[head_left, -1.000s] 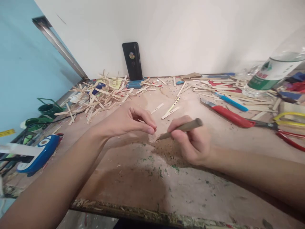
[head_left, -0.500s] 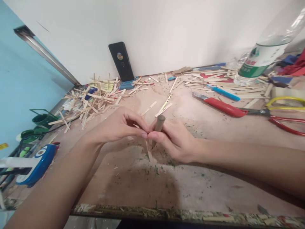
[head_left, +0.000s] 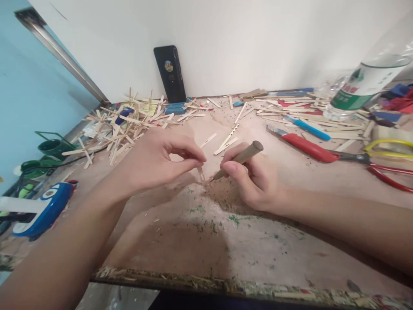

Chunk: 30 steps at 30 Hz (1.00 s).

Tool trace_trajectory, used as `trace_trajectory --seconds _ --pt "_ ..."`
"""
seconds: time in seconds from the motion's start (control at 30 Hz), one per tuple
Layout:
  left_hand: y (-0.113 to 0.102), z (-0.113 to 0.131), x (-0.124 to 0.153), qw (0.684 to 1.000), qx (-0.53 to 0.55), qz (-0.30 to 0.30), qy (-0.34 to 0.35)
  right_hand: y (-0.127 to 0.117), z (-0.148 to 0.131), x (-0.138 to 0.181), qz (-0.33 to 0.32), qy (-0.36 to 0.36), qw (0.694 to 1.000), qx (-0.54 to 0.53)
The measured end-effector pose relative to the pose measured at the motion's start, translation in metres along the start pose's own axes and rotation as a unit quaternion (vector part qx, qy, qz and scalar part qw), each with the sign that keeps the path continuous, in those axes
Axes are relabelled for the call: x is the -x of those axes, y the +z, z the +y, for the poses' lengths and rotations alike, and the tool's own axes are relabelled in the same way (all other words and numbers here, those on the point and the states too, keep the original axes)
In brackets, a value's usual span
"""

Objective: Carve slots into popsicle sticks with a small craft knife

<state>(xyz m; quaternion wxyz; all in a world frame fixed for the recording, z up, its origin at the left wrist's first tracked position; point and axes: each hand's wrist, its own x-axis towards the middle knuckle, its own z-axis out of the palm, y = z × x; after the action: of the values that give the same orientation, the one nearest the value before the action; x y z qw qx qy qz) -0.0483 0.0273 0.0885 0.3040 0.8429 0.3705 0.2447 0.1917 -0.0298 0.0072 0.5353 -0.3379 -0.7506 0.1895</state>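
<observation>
My left hand (head_left: 161, 157) pinches a small thin wooden stick (head_left: 201, 173) between thumb and fingertips, the stick's lower end touching the worn tabletop (head_left: 200, 241). My right hand (head_left: 254, 183) grips a brown-handled craft knife (head_left: 240, 159) like a pen. Its tip rests on the table right beside the stick's lower end. Fine shavings and green specks lie around that spot.
A heap of wooden sticks (head_left: 125, 125) lies at the back left, with a black phone (head_left: 170, 73) leaning on the wall. A red-handled cutter (head_left: 303, 144), blue pen (head_left: 308, 128), red and yellow-handled pliers (head_left: 383, 165), a plastic bottle (head_left: 364, 84) and more sticks crowd the right.
My right hand has tilted the knife from upright back to a slant and moved apart from my left hand. The stick now shows less below my left fingers.
</observation>
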Motion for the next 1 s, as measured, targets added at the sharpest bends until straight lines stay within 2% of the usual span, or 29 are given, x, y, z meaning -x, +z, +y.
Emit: trace_trajectory --seconds 0.17,0.33,0.47,0.6,0.7,0.87,1.0 --pt "0.002 0.000 -0.001 0.998 0.052 -0.025 0.000 0.000 0.000 0.003 0.024 0.009 1.000 0.014" --pt "0.000 -0.011 -0.006 0.994 0.104 -0.031 -0.016 0.004 -0.005 -0.005 0.048 0.002 0.999 0.023" --pt "-0.001 -0.020 -0.009 0.984 0.163 -0.071 -0.023 0.008 -0.009 -0.015 0.078 -0.018 0.996 0.030" --pt "0.002 -0.024 -0.010 0.965 0.234 -0.110 -0.031 0.014 -0.004 -0.011 0.078 -0.036 0.996 0.021" --pt "0.006 -0.027 -0.011 0.964 0.245 -0.107 -0.015 0.018 0.006 -0.003 0.066 -0.050 0.997 0.009" --pt "0.010 -0.033 -0.012 0.961 0.259 -0.094 0.011 0.018 0.017 0.001 0.092 -0.084 0.992 -0.002" --pt "0.011 -0.036 -0.013 0.960 0.266 -0.081 0.020 0.017 0.015 -0.004 0.035 -0.084 0.996 0.017"
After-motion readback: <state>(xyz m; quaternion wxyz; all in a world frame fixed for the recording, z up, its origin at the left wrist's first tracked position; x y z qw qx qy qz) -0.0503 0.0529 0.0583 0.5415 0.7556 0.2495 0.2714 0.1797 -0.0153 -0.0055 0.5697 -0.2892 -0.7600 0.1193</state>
